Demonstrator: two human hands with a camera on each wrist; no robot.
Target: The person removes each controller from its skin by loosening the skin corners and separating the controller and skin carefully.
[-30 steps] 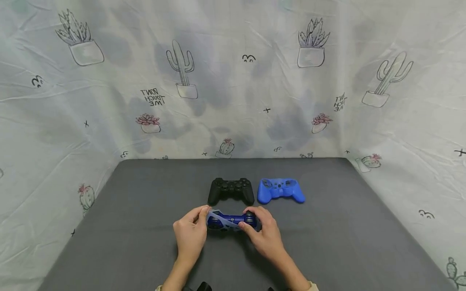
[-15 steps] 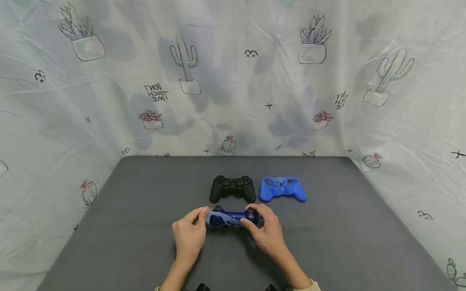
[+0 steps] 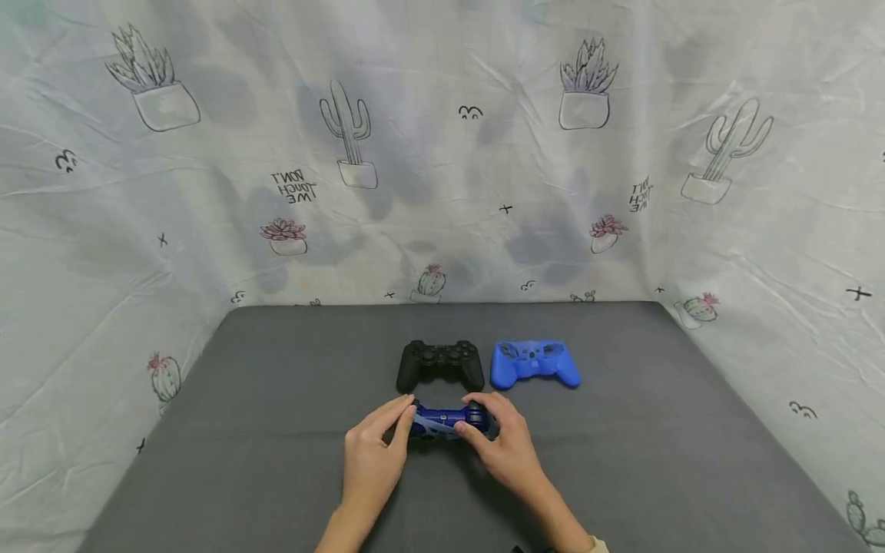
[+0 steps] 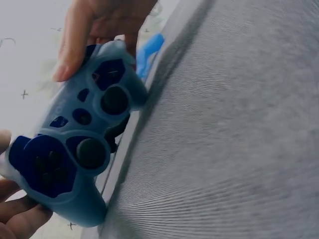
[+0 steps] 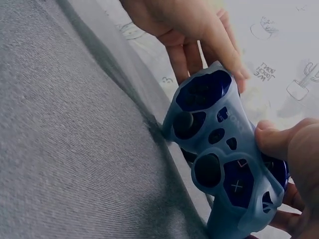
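A dark blue game controller (image 3: 445, 421) in a pale translucent sleeve is held just above the grey table (image 3: 622, 461). My left hand (image 3: 408, 416) pinches its left grip between the thumb and fairly straight fingers. My right hand (image 3: 475, 418) grips the right grip, thumb on top. The left wrist view shows the controller (image 4: 75, 149) with my left fingers (image 4: 20, 214) under its end. In the right wrist view the controller (image 5: 224, 149) faces the camera, my right thumb (image 5: 279, 142) on its edge and my left hand's fingers (image 5: 199, 35) behind the far grip.
A black controller (image 3: 440, 362) lies just beyond my hands, and an empty blue silicone cover (image 3: 534, 363) lies to its right. A cactus-print cloth (image 3: 442, 153) walls the table on three sides.
My left hand has slid right along the controller's left end and its fingers have straightened. The controller sits a little more to the right. My right hand keeps its grip.
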